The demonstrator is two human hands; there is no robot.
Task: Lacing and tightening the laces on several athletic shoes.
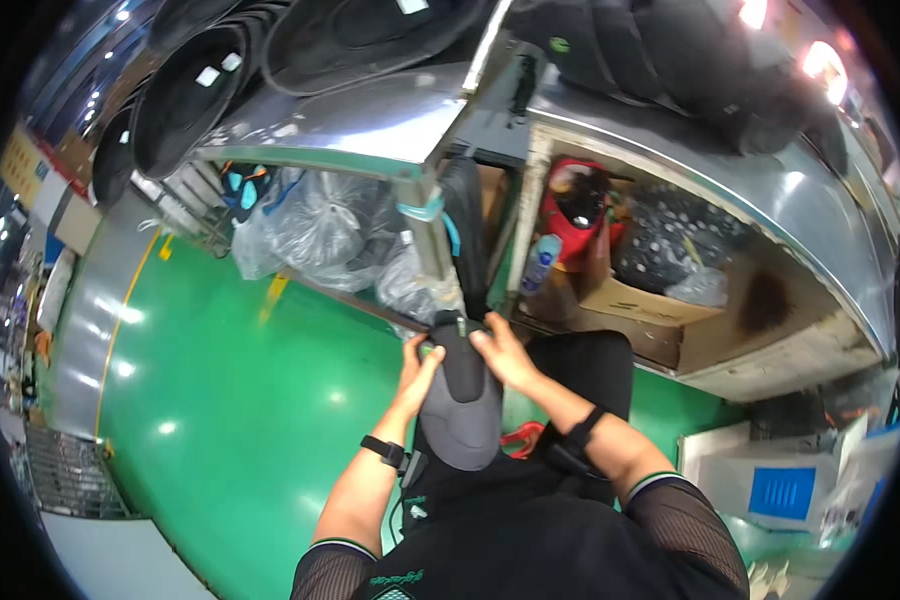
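A dark grey, shoe-shaped piece [462,430] is held upright in front of my body, its rounded, wider end toward me. A black panel runs down its middle, and a small pale green tab shows at its far end. My left hand [417,372] grips its left edge near the far end, thumb on top. On the opposite edge, my right hand [504,352] grips it with the thumb pressed on the black panel. The fingers underneath are hidden. Black bands circle both my wrists.
Large black oval pieces [195,100] with white labels lie on the metal table [370,120] ahead. Clear plastic bags [320,225] sit beneath. A shelf at right holds a cardboard box [635,300], a bottle [540,264] and a red item [570,225]. Black goods [660,60] cover the right table.
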